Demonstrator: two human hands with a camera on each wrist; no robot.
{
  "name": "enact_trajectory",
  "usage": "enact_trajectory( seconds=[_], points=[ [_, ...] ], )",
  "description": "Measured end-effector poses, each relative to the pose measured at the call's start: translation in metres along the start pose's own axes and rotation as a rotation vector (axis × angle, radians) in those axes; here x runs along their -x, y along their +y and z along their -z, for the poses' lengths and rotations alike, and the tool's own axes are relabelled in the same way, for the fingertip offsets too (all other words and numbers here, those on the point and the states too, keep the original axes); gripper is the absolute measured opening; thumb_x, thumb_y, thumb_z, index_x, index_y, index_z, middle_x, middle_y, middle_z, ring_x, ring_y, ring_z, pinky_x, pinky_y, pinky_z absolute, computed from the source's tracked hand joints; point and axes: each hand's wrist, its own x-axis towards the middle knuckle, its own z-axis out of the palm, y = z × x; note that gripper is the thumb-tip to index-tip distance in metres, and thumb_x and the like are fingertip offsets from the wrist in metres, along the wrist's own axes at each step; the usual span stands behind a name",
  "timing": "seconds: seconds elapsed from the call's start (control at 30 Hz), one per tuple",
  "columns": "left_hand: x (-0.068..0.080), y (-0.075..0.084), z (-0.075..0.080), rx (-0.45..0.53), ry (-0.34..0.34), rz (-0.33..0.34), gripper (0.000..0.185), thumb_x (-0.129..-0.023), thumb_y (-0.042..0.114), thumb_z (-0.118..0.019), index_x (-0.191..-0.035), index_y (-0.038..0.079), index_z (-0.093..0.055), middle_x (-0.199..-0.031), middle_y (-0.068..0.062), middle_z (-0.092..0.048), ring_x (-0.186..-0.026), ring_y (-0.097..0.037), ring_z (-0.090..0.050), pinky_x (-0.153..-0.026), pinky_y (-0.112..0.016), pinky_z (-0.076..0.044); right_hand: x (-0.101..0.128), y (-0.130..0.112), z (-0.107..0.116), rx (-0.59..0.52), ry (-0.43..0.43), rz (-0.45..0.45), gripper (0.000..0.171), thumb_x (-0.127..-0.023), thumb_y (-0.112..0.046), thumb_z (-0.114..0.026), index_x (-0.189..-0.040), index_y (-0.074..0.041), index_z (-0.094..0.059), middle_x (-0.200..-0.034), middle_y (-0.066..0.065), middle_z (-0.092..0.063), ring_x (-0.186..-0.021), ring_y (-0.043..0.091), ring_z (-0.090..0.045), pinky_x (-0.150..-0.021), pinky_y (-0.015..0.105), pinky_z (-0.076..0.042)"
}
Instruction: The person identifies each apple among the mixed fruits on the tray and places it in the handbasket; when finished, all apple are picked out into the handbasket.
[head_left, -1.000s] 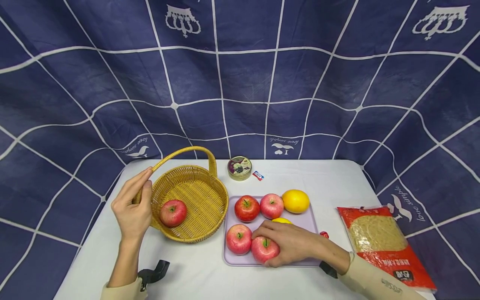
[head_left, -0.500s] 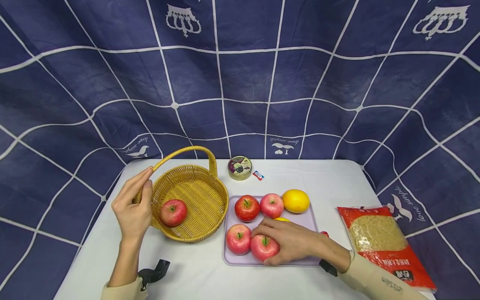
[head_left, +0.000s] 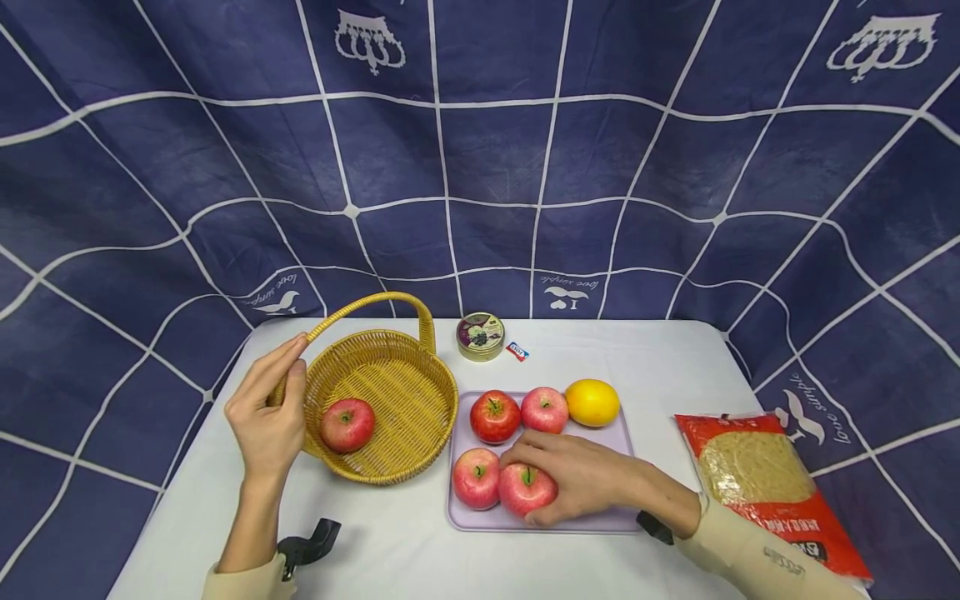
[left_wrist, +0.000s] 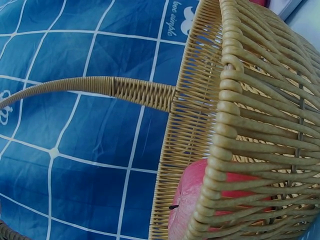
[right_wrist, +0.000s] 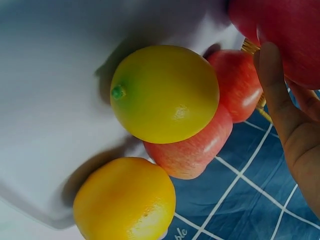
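Apple lifting off tray.
Right hand (head_left: 581, 475) grip curls round an apple (head_left: 525, 490); left hand (head_left: 268, 417) grip pinches the basket (head_left: 408, 392) handle.

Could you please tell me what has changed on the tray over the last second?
The right hand, curled round the front apple, has drawn it slightly left and up against its neighbour, covering the lemon in the head view. The left hand stays on the basket rim; other fruit unmoved.
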Motion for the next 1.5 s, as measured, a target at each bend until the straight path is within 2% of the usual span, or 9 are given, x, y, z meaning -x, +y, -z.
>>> enact_trajectory(
  seconds=[0.47,0.73,0.9,1.1,1.37,1.5],
  points=[
    [-0.002,0.0,-0.001,0.02,0.007,-0.011,0.028,-0.085,-0.021,-0.063,-0.108,-0.01,-0.074,-0.11,-0.027,-0.072,-0.11,-0.017,-0.069,-0.097,-0.022,-0.054,-0.006,-0.004,0.009,0.019,0.027,0.038,0.06,-0.079,-0.049,-0.079,-0.132,-0.045,-0.051,-0.127,-0.023,-0.051,-0.113,0.0,-0.051,-0.1,0.031,-0.053],
    [-0.001,0.001,0.0,0.005,-0.003,-0.008,0.025,-0.088,-0.016,-0.064,-0.109,-0.009,-0.074,-0.111,-0.026,-0.072,-0.111,-0.016,-0.069,-0.098,-0.023,-0.054,-0.009,-0.006,0.012,0.027,0.044,0.077,0.058,-0.08,-0.05,-0.077,-0.132,-0.043,-0.052,-0.126,-0.022,-0.051,-0.111,0.001,-0.053,-0.099,0.03,-0.053],
    [-0.002,0.001,-0.001,0.003,-0.004,-0.007,0.029,-0.085,-0.021,-0.063,-0.109,-0.009,-0.074,-0.111,-0.027,-0.071,-0.111,-0.016,-0.069,-0.098,-0.023,-0.054,-0.013,-0.007,0.013,0.027,0.048,0.091,0.057,-0.081,-0.052,-0.076,-0.133,-0.043,-0.052,-0.126,-0.022,-0.051,-0.113,0.0,-0.051,-0.096,0.027,-0.054],
    [-0.001,0.001,-0.001,0.005,-0.002,-0.006,0.025,-0.088,-0.016,-0.064,-0.109,-0.009,-0.074,-0.11,-0.027,-0.072,-0.111,-0.016,-0.069,-0.099,-0.023,-0.054,-0.019,-0.01,0.015,0.033,0.052,0.097,0.056,-0.083,-0.056,-0.073,-0.133,-0.045,-0.052,-0.126,-0.024,-0.051,-0.116,-0.002,-0.048,-0.093,0.025,-0.054],
    [-0.001,-0.001,-0.001,0.013,0.007,-0.013,0.025,-0.086,-0.018,-0.064,-0.108,-0.01,-0.074,-0.11,-0.027,-0.072,-0.11,-0.017,-0.069,-0.098,-0.023,-0.054,-0.033,-0.016,0.017,-0.046,0.034,0.065,0.059,-0.08,-0.052,-0.077,-0.132,-0.05,-0.05,-0.126,-0.025,-0.05,-0.113,-0.001,-0.049,-0.09,0.024,-0.055],
    [0.0,0.0,0.0,0.007,0.003,-0.011,0.024,-0.087,-0.016,-0.064,-0.109,-0.009,-0.074,-0.11,-0.027,-0.072,-0.11,-0.017,-0.069,-0.098,-0.023,-0.054,-0.04,-0.019,0.018,-0.047,0.036,0.072,0.058,-0.08,-0.051,-0.077,-0.131,-0.05,-0.049,-0.127,-0.025,-0.049,-0.112,-0.001,-0.05,-0.09,0.023,-0.054]
  ],
)
